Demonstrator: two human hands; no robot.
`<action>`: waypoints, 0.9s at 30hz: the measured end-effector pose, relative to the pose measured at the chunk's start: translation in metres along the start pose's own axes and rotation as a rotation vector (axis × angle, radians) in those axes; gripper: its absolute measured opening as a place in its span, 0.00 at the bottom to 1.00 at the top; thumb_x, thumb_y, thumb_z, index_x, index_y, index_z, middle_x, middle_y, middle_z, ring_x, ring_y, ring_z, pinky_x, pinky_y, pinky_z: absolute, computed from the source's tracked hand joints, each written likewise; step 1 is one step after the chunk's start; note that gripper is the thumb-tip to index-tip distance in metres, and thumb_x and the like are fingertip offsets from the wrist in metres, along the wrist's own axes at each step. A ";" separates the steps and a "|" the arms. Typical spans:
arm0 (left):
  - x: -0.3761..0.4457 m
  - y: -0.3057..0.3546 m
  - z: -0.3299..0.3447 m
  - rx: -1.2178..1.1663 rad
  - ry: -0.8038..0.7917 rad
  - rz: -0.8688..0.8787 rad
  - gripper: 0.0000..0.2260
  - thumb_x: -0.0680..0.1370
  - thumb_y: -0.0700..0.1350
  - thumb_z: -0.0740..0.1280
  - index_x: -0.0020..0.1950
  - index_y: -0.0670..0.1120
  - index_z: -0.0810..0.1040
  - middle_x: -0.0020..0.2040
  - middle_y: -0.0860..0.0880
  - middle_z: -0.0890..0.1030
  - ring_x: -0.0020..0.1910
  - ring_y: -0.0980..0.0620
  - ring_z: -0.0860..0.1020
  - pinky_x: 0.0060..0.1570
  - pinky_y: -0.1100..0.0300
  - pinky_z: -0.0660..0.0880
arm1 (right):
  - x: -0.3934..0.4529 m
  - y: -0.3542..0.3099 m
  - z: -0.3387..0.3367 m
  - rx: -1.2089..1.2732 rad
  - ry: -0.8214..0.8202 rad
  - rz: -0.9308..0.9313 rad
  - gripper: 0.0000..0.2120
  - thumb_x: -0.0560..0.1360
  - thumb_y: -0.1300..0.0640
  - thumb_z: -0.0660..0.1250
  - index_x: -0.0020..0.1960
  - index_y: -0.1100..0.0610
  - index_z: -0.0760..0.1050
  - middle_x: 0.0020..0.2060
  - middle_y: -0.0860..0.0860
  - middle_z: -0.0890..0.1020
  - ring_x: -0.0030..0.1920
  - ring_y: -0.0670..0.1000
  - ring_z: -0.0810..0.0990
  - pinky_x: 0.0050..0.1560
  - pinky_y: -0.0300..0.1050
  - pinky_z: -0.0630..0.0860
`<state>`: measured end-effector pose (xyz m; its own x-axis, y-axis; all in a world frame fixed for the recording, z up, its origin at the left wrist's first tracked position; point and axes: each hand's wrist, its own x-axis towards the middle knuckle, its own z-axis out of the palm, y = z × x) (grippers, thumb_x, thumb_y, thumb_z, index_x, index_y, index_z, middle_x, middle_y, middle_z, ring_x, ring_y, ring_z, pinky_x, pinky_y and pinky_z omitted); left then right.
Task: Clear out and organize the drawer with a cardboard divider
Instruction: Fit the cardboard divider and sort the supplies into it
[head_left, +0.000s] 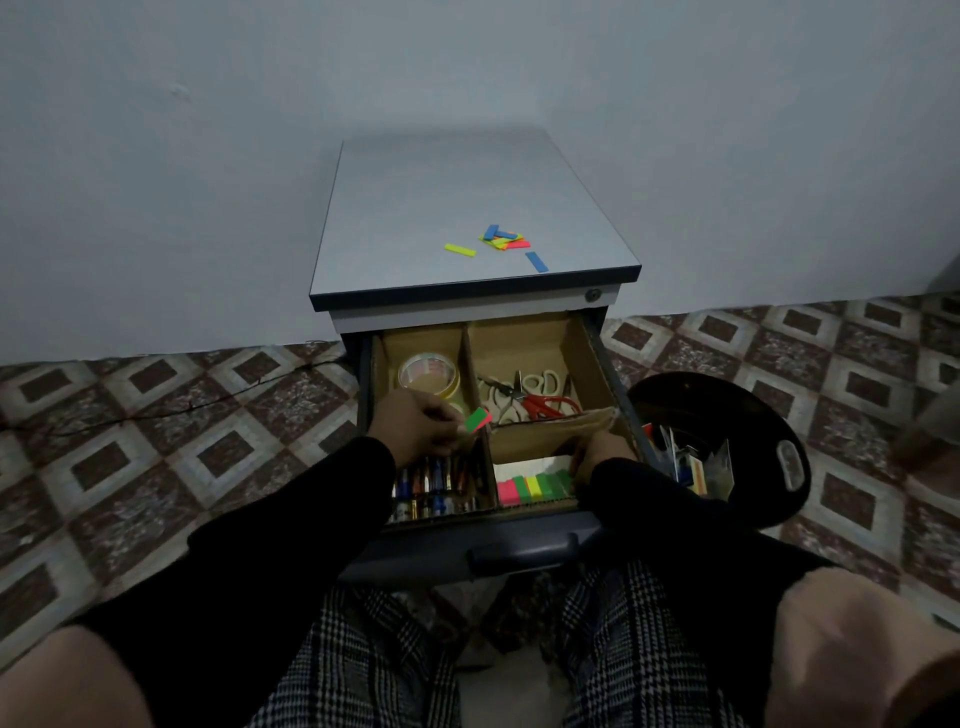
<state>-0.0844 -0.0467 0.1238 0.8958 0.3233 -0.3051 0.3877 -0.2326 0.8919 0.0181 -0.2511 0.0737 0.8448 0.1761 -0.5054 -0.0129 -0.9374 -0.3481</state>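
No writing is legible anywhere. Both arms, in black sleeves, reach forward into the open drawer (613, 364) fitted with the cardboard divider (475, 374). The left hand (418, 428) hovers over the near-left batteries (434, 480), pinching green and pink sticky flags (478, 420). The right hand (602, 457) curls on the near-right compartment's flag stack (535, 487); its exact grip is hidden.

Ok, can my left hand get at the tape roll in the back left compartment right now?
Probably yes. The left hand hovers just in front of the tape roll, nothing lies over the roll, but the hand already pinches a green and pink tab, so set that down first.
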 end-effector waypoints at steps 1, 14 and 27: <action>-0.001 0.000 0.003 -0.006 -0.005 0.003 0.07 0.72 0.31 0.69 0.38 0.42 0.78 0.36 0.44 0.79 0.28 0.56 0.79 0.32 0.66 0.79 | 0.001 0.000 0.000 -0.006 -0.001 -0.008 0.14 0.78 0.62 0.60 0.63 0.63 0.75 0.63 0.59 0.76 0.64 0.58 0.74 0.65 0.48 0.70; -0.013 0.002 0.033 -0.263 -0.029 -0.067 0.06 0.73 0.31 0.69 0.38 0.40 0.78 0.35 0.43 0.79 0.29 0.53 0.79 0.30 0.66 0.79 | -0.009 -0.008 -0.010 0.407 -0.026 -0.051 0.04 0.73 0.65 0.69 0.40 0.61 0.78 0.37 0.57 0.81 0.35 0.52 0.79 0.38 0.45 0.80; -0.014 0.013 0.050 -0.548 -0.003 -0.111 0.02 0.74 0.33 0.69 0.42 0.36 0.76 0.30 0.45 0.81 0.27 0.54 0.81 0.31 0.65 0.79 | -0.045 -0.038 -0.014 1.345 -0.253 -0.174 0.10 0.74 0.72 0.63 0.36 0.62 0.73 0.25 0.50 0.82 0.27 0.46 0.81 0.32 0.36 0.80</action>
<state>-0.0811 -0.1002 0.1229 0.8571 0.3156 -0.4071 0.3106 0.3139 0.8972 -0.0120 -0.2273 0.1205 0.7715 0.4444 -0.4553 -0.5428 0.0863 -0.8354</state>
